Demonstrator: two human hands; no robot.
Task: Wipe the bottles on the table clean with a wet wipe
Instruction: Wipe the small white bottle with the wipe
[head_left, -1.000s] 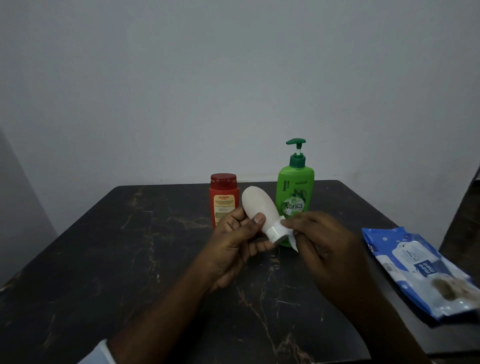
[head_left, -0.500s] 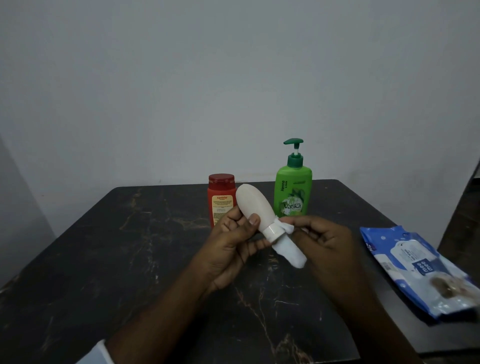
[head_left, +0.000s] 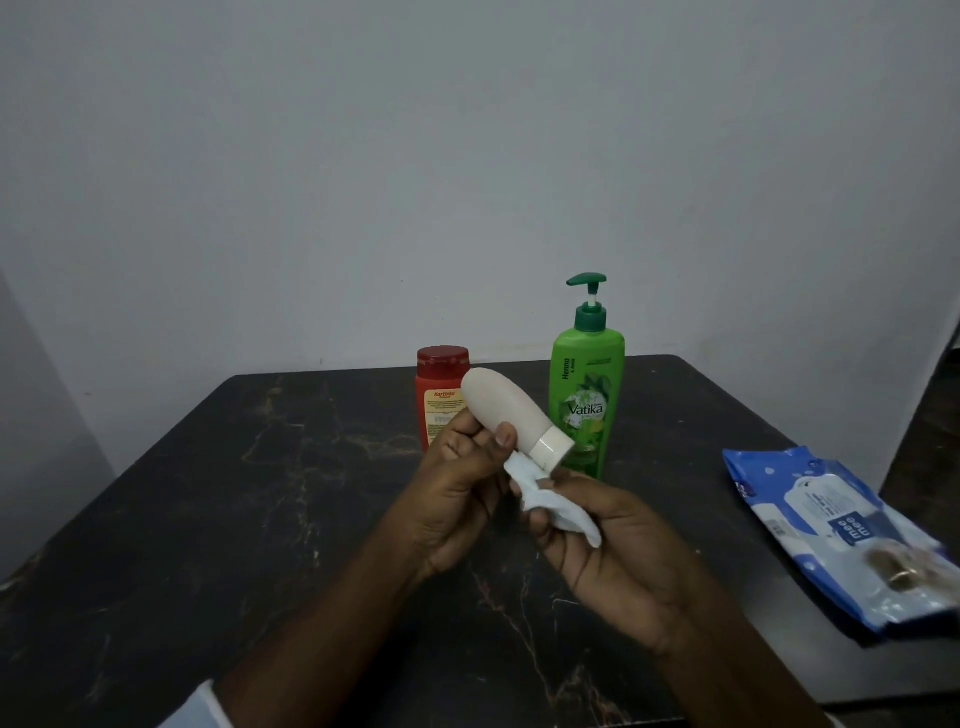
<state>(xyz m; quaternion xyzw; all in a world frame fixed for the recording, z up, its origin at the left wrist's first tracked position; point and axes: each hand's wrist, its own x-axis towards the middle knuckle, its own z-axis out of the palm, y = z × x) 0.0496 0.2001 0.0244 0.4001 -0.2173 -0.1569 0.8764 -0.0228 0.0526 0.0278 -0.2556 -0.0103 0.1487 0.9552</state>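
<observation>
My left hand (head_left: 460, 491) grips a cream bottle (head_left: 501, 410) above the table, tilted with its white cap (head_left: 553, 449) pointing down to the right. My right hand (head_left: 608, 540) holds a crumpled white wet wipe (head_left: 550, 506) just below the cap, palm turned up. Behind them a red bottle (head_left: 440, 387) with a red lid and a green pump bottle (head_left: 587, 395) stand upright on the dark marble table (head_left: 260, 519).
A blue pack of wet wipes (head_left: 841, 530) lies at the table's right edge. A plain grey wall rises right behind the table. A pale sleeve (head_left: 197, 706) shows at the bottom left.
My right hand has dropped from the cap's side to beneath it and turned palm up, carrying the wipe along. The cream bottle has lifted slightly in my left hand.
</observation>
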